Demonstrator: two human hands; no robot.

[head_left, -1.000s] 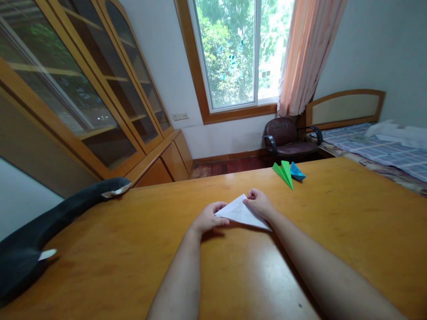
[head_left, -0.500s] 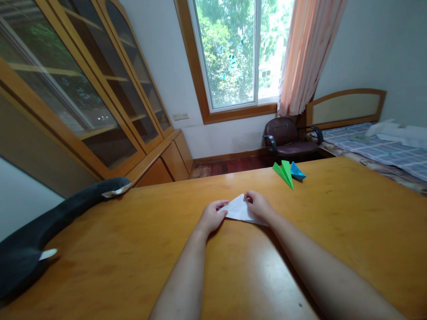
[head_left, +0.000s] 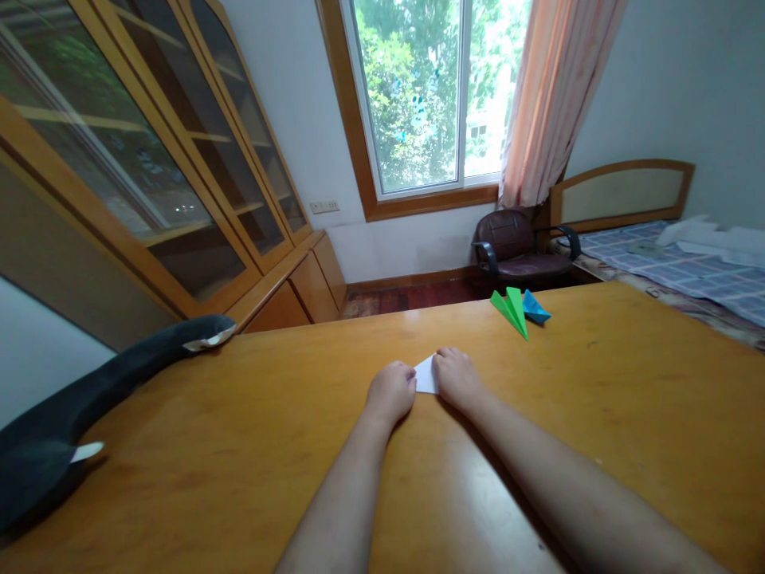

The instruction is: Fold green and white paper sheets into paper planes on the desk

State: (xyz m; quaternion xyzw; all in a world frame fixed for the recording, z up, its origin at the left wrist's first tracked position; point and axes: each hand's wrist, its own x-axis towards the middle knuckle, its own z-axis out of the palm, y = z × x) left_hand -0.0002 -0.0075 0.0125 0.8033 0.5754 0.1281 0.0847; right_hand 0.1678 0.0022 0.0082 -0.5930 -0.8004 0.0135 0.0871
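Observation:
A folded white paper point(head_left: 426, 375) lies on the wooden table point(head_left: 239, 446), mostly covered by my hands, with only a small part showing between them. My left hand point(head_left: 391, 392) presses on its left side with fingers curled. On the right part of the paper rests my right hand point(head_left: 456, 376), pressing it flat. The two hands sit close together, almost touching.
A green paper plane point(head_left: 510, 310) and a blue paper plane point(head_left: 534, 308) lie at the table's far edge. A dark plush toy point(head_left: 89, 399) lies along the left edge. Beyond stand a chair point(head_left: 511, 247), a bed point(head_left: 687, 263) and glass-door cabinets point(head_left: 149, 159).
My hands have moved together over the white paper, which was a wide triangle a second ago and now shows only a small piece between them.

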